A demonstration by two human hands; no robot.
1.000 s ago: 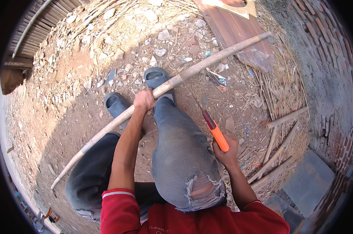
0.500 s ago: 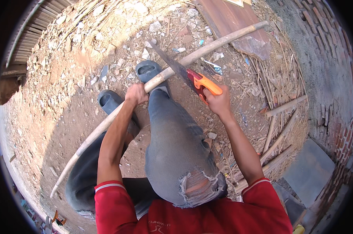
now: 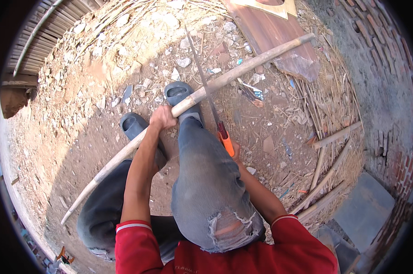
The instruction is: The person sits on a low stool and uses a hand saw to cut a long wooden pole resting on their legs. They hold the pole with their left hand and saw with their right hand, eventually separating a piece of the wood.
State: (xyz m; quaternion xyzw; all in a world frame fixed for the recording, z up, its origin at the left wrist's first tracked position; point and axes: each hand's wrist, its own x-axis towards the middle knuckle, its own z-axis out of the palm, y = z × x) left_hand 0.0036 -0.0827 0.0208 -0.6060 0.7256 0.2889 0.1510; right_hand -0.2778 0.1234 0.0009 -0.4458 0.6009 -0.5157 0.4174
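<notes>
A long pale wooden pole (image 3: 243, 71) slants from the lower left up to the far right, crossing over my foot in a grey slide sandal (image 3: 177, 91). My left hand (image 3: 163, 117) is closed around the pole, just left of that sandal. In my right hand (image 3: 235, 150), partly hidden behind my knee, is the orange and dark red handle of a hand saw (image 3: 211, 102). Its blade lies across the pole, right of the sandal, with the tip pointing away from me. Whether the teeth have cut into the wood cannot be made out.
A brown wooden board (image 3: 272, 39) lies under the pole's far end. Cut sticks (image 3: 327, 169) and straw are heaped at the right, before a brick wall (image 3: 380, 91). Stones and rubble (image 3: 124, 55) cover the ground ahead. A grey sheet (image 3: 365, 205) lies lower right.
My right hand has drawn the saw back toward me and inward, beside my knee. The blade now points more straight ahead. My left hand keeps its hold on the pole.
</notes>
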